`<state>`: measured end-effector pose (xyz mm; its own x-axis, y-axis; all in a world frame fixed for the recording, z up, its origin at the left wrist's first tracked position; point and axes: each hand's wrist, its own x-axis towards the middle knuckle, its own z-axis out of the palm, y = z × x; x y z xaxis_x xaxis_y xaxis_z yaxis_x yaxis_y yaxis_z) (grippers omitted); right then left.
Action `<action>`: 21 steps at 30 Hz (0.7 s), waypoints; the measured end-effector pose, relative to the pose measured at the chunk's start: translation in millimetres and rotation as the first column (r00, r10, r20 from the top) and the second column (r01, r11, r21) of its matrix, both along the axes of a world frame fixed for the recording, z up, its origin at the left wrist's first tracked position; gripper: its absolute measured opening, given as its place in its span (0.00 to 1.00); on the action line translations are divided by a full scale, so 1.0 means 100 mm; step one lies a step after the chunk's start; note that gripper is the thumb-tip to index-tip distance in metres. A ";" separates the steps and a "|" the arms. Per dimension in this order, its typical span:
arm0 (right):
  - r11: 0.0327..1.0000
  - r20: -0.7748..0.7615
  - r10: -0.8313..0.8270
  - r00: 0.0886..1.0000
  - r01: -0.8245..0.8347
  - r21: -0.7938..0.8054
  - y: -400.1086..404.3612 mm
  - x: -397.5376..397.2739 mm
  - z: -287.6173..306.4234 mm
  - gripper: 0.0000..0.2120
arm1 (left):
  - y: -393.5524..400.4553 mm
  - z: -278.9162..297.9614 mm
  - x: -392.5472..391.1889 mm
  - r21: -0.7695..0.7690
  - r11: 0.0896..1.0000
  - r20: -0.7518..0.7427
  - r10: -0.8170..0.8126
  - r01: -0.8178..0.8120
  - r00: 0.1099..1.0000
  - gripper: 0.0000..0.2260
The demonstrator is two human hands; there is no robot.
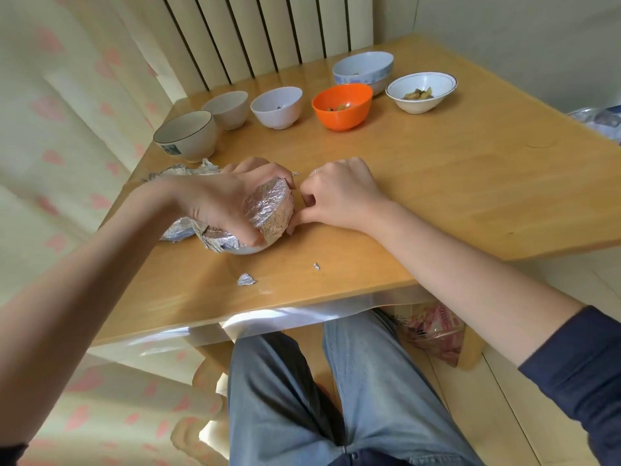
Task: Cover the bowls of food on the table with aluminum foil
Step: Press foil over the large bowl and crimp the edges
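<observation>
A white bowl (250, 248) wrapped over its top in aluminum foil (268, 206) sits tilted near the table's left front. My left hand (221, 200) grips it from above and the side. My right hand (336, 196) presses its fingertips against the foil at the bowl's right rim, fingers curled. Loose crumpled foil (183, 171) lies behind and to the left of the bowl. Several uncovered bowls stand in a row at the back: a black-rimmed one (186, 136), two white ones (228, 109) (277, 107), an orange one (342, 105), a large blue-patterned one (364, 70) and a wide white one (420, 90).
The wooden table (437, 183) has small foil scraps (246, 279) (316, 266) near its front edge. A radiator (268, 31) and a curtain (67, 95) stand behind and left. My knees in jeans (336, 381) are under the table edge.
</observation>
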<state>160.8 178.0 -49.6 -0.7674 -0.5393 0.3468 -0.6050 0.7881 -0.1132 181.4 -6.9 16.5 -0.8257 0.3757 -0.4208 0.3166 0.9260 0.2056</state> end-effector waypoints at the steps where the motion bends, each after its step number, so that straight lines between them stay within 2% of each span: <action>1: 1.000 0.020 0.011 1.000 -0.011 -0.004 -0.01 0.00 -0.01 0.25 | 0.01 0.01 0.00 -0.005 1.000 0.004 -0.007 0.007 1.000 0.39; 5: 0.996 0.134 0.063 0.989 -0.054 -0.072 0.08 0.01 -0.05 0.20 | -0.03 0.03 0.01 0.030 1.000 0.010 -0.004 0.004 1.000 0.39; 6: 0.992 0.171 0.062 0.983 -0.041 -0.122 0.11 0.03 -0.09 0.18 | -0.05 0.04 0.01 0.058 0.998 0.012 0.008 -0.009 1.000 0.39; 7: 0.971 0.215 0.058 0.975 -0.005 -0.237 0.15 0.08 -0.15 0.15 | -0.08 0.04 0.01 0.083 0.996 0.011 0.017 -0.018 1.000 0.39; 9: 0.836 0.272 0.068 0.960 0.094 -0.541 0.16 0.24 -0.25 0.11 | -0.12 0.03 0.01 0.106 0.994 0.002 0.023 -0.023 1.000 0.39; 10: 0.762 0.281 0.095 0.955 0.112 -0.638 0.14 0.32 -0.26 0.11 | -0.12 0.02 0.01 0.106 0.994 -0.002 0.018 -0.017 1.000 0.39; 11: 0.728 0.291 0.130 0.948 0.108 -0.677 0.11 0.38 -0.27 0.14 | -0.12 0.02 0.01 0.101 0.995 -0.004 0.009 -0.009 1.000 0.39; 14: 0.753 0.356 0.209 0.911 0.083 -0.652 0.00 0.40 -0.23 0.21 | -0.09 0.02 0.00 0.095 0.995 -0.002 -0.014 0.014 1.000 0.39; 17: 0.704 0.363 0.244 0.899 0.093 -0.704 -0.05 0.25 -0.19 0.15 | -0.10 0.02 0.01 0.106 0.994 0.001 -0.027 0.027 1.000 0.39; 21: 0.695 0.334 0.292 0.896 0.041 -0.717 -0.08 0.11 -0.15 0.11 | -0.16 0.01 0.00 0.158 0.987 0.016 -0.016 0.013 1.000 0.39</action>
<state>171.8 169.7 -64.6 -0.8629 -0.3718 0.3423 -0.4599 0.2969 -0.8369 181.7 -22.9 17.7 -0.8127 0.4505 -0.3695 0.3252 0.8769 0.3539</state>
